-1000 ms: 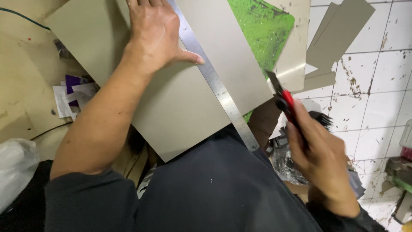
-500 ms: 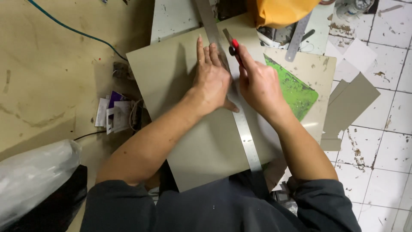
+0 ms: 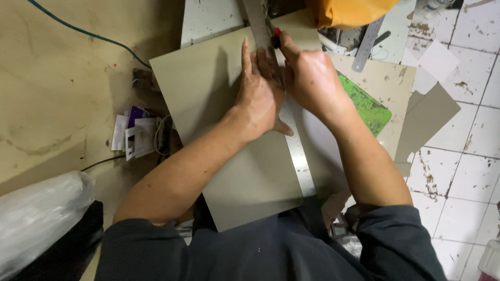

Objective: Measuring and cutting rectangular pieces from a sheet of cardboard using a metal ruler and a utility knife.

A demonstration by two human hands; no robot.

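Free room on the grey cardboard sheet (image 3: 208,88) left of the left hand (image 3: 258,96), and along the lower part of the metal ruler (image 3: 299,161). Blocked above by an orange bag (image 3: 349,11); crowded to the right by the green cutting mat (image 3: 372,106), a small steel ruler (image 3: 366,49) and cardboard offcuts (image 3: 427,122).

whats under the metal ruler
The metal ruler lies on a grey card sheet, pressed flat by the left hand. What lies beneath the sheet along the ruler is covered.
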